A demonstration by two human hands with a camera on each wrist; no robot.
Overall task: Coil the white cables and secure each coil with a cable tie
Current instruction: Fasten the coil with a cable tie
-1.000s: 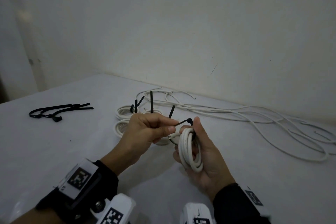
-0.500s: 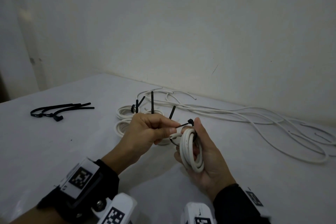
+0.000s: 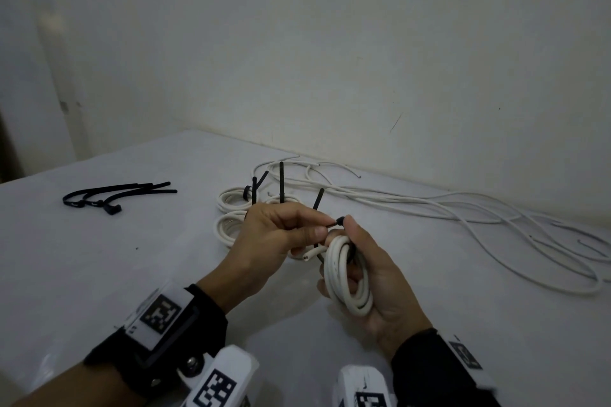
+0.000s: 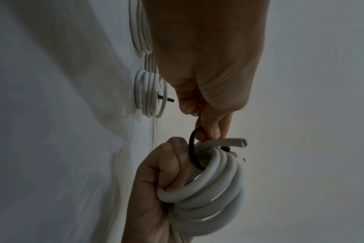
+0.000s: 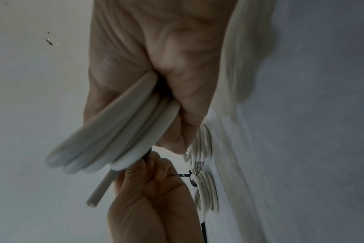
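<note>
My right hand [image 3: 370,274] grips a small white cable coil [image 3: 344,277] upright above the table, thumb up against the head of a black cable tie [image 3: 339,221]. The tie loops round the top of the coil [image 4: 210,194], seen in the left wrist view as a black strap [image 4: 192,148]. My left hand [image 3: 284,235] pinches the tie's tail between thumb and forefinger just left of the head. The coil's cut end [image 4: 242,142] sticks out toward the left hand. In the right wrist view the coil [image 5: 119,139] fills my palm.
Behind the hands lie several tied white coils [image 3: 231,200] with black tie tails standing up. A long loose white cable [image 3: 479,218] sprawls along the wall to the right. Spare black cable ties [image 3: 112,196] lie at the far left of the white table [image 3: 99,274].
The left hand's pinch has closed in toward the tie head, shortening the visible tail between the two hands. The right hand and the coil have barely moved.
</note>
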